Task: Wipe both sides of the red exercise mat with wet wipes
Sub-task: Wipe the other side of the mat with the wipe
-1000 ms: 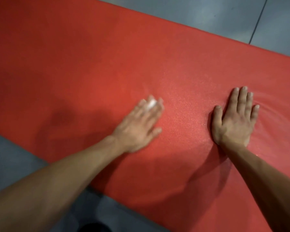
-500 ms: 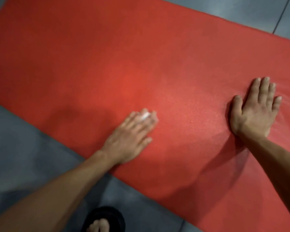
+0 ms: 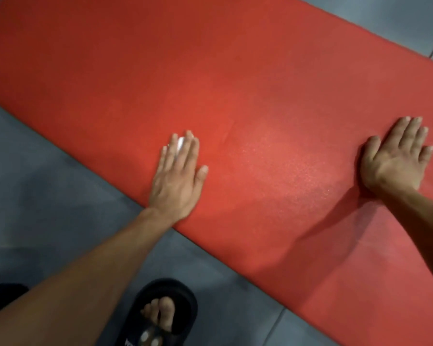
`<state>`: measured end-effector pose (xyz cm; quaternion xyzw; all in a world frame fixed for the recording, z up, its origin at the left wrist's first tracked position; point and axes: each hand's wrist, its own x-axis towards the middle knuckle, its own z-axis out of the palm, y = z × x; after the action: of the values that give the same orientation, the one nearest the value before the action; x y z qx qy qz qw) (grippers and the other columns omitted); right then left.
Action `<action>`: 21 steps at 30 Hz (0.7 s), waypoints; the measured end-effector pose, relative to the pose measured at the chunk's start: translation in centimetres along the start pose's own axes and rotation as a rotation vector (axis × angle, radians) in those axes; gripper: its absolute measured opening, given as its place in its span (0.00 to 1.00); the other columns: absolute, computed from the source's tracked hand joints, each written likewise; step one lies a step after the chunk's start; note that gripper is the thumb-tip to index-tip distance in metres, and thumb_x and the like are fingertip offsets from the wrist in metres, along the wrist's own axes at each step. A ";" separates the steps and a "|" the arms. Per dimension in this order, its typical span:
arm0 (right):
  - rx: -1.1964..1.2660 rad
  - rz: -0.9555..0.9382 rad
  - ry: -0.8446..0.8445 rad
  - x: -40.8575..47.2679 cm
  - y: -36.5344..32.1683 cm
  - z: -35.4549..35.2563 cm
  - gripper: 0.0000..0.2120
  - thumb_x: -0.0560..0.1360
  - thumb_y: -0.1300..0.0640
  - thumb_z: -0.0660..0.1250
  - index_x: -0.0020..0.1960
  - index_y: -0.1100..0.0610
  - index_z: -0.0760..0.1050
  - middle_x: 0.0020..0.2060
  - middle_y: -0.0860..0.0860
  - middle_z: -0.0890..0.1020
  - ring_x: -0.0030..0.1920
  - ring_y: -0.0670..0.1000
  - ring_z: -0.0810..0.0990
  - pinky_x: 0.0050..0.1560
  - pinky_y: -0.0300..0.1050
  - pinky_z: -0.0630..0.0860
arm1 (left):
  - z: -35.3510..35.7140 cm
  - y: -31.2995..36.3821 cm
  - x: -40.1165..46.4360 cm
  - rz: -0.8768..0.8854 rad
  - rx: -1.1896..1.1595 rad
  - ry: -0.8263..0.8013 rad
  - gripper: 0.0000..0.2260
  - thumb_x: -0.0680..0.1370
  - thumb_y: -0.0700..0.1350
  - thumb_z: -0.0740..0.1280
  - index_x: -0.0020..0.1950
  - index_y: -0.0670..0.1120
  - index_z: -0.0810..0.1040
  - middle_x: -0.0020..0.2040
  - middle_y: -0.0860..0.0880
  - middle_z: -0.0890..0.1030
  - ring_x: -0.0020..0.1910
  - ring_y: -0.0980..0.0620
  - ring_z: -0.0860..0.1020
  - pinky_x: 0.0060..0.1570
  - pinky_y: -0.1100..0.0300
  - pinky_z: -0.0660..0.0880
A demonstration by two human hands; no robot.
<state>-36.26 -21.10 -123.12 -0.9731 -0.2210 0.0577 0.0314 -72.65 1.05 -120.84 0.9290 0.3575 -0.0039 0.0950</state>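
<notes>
The red exercise mat (image 3: 235,83) lies flat on the floor and runs diagonally across the view. My left hand (image 3: 178,178) presses flat on it near its front edge, fingers straight. A white wet wipe (image 3: 180,144) lies under those fingers and only a small bit shows between them. My right hand (image 3: 398,161) rests flat on the mat at the right, fingers straight and slightly spread. A damp, shiny patch of mat lies between the two hands.
Grey tiled floor (image 3: 48,196) surrounds the mat in front and behind. My foot in a black sandal (image 3: 160,313) stands on the floor just in front of the mat's front edge.
My left hand has slid the wipe leftward and toward me, to the mat's front edge. The right hand kept its place on the mat. The view has shifted left, bringing my foot into sight.
</notes>
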 end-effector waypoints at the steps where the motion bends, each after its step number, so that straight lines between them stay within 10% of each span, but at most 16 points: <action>1: 0.015 0.018 -0.010 -0.3 -0.5 -0.1 0.35 0.82 0.44 0.43 0.82 0.64 0.44 0.82 0.61 0.47 0.82 0.62 0.45 0.80 0.65 0.44 | 0.4 0.6 -1.2 0.050 -0.005 -0.013 0.30 0.85 0.57 0.52 0.83 0.41 0.58 0.84 0.42 0.57 0.83 0.38 0.54 0.78 0.38 0.58; 6: -0.010 -0.309 -0.082 -6.9 -7.5 -0.2 0.36 0.82 0.43 0.42 0.83 0.63 0.45 0.82 0.61 0.47 0.82 0.62 0.44 0.81 0.61 0.43 | 0.6 0.9 -7.9 0.712 0.139 -0.175 0.29 0.86 0.57 0.52 0.84 0.45 0.55 0.85 0.47 0.53 0.84 0.44 0.52 0.81 0.43 0.53; 11: 0.042 -0.818 -0.169 -14.6 -18.3 2.1 0.32 0.84 0.44 0.46 0.84 0.56 0.46 0.83 0.53 0.46 0.83 0.55 0.42 0.81 0.59 0.42 | -0.6 -5.1 -7.3 -0.036 0.003 -0.012 0.30 0.85 0.54 0.54 0.84 0.41 0.56 0.84 0.44 0.56 0.83 0.40 0.52 0.78 0.37 0.57; 16: 0.056 -0.866 -0.140 -15.4 -19.7 2.6 0.32 0.84 0.44 0.49 0.84 0.57 0.49 0.83 0.53 0.51 0.83 0.52 0.45 0.81 0.59 0.46 | 0.1 -2.7 -11.6 0.506 0.102 -0.192 0.30 0.85 0.56 0.55 0.84 0.44 0.57 0.85 0.46 0.54 0.84 0.42 0.52 0.80 0.42 0.55; 21: 0.052 -0.871 -0.147 -15.5 -19.9 2.5 0.32 0.84 0.44 0.48 0.84 0.56 0.48 0.83 0.53 0.50 0.83 0.52 0.45 0.81 0.59 0.45 | -0.9 -7.1 -9.8 -0.174 0.002 -0.055 0.31 0.85 0.56 0.53 0.85 0.44 0.53 0.85 0.46 0.53 0.84 0.41 0.48 0.80 0.38 0.54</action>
<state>-58.92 -9.76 -122.40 -0.7814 -0.6105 0.1135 0.0614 -84.71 -0.14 -120.45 0.8940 0.4343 -0.0380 0.1032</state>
